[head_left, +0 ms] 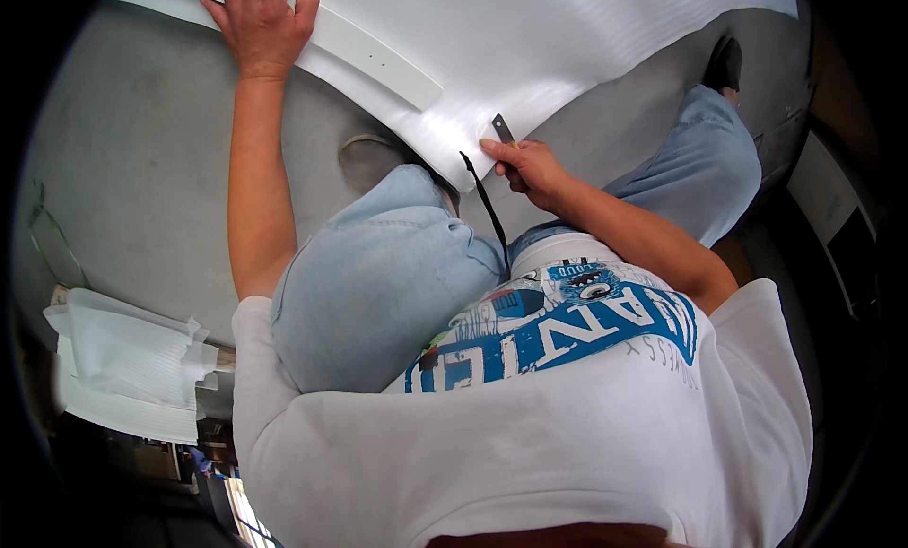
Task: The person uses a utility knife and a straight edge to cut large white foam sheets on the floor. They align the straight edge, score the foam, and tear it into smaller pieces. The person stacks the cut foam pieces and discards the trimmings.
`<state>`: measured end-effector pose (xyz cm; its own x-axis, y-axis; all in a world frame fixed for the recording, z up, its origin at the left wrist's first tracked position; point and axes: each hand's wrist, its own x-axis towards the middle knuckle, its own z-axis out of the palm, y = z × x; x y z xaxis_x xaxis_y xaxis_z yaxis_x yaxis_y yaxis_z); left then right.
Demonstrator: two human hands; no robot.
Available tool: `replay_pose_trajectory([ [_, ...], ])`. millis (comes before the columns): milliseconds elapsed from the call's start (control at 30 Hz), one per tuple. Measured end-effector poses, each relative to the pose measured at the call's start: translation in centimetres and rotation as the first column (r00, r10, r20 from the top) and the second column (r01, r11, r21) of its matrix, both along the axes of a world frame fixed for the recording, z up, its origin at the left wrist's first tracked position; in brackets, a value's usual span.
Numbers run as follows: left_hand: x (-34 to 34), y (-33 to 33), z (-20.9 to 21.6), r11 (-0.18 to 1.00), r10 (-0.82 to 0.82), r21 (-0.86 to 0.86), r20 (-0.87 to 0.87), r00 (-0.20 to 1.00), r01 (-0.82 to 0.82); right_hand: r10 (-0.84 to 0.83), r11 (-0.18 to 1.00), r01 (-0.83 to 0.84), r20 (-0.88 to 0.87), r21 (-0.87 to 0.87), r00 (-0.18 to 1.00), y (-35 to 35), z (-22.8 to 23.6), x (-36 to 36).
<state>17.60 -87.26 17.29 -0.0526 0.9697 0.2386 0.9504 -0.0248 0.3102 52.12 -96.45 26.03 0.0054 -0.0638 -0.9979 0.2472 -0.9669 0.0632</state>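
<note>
My left hand (265, 28) lies with fingers spread on a long white strip (374, 58) at the upper left. The strip has small dark marks near its end and rests on a large white sheet (567, 37). In my right hand (532, 173) is a knife-like tool (502, 128) with a flat dark blade and a hole near its end. My fingers are closed round its handle, mostly hiding it. The thumb of this hand is at the sheet's near corner; I cannot tell whether it grips the sheet.
A black cord (488, 200) hangs beside the sheet's corner. My bent knee (369, 264) and shoes (724, 66) are close to the sheet on the grey floor (151, 151). White wrapped sheets (128, 359) are stacked at the lower left. A white panel (832, 198) stands at the right.
</note>
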Motion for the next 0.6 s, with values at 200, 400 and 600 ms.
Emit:
replay_pose_trajectory([
  [200, -0.1, -0.1, -0.4, 1.0, -0.002, 0.009, -0.011, 1.0, 0.002, 0.054, 0.996, -0.053, -0.014, 0.068, 0.998, 1.4, 2.1, -1.2],
  [400, -0.3, 0.2, -0.5, 1.0, 0.001, -0.011, -0.029, 1.0, -0.001, 0.05, 0.979, -0.048, -0.005, 0.199, 0.999, 2.6, 2.4, -2.4],
  [600, -0.5, -0.4, -0.6, 0.998, 0.044, -0.044, 0.0, 0.999, -0.044, 0.409, 0.91, -0.41, 0.025, 0.066, 0.912, 2.4, 5.1, -1.4],
])
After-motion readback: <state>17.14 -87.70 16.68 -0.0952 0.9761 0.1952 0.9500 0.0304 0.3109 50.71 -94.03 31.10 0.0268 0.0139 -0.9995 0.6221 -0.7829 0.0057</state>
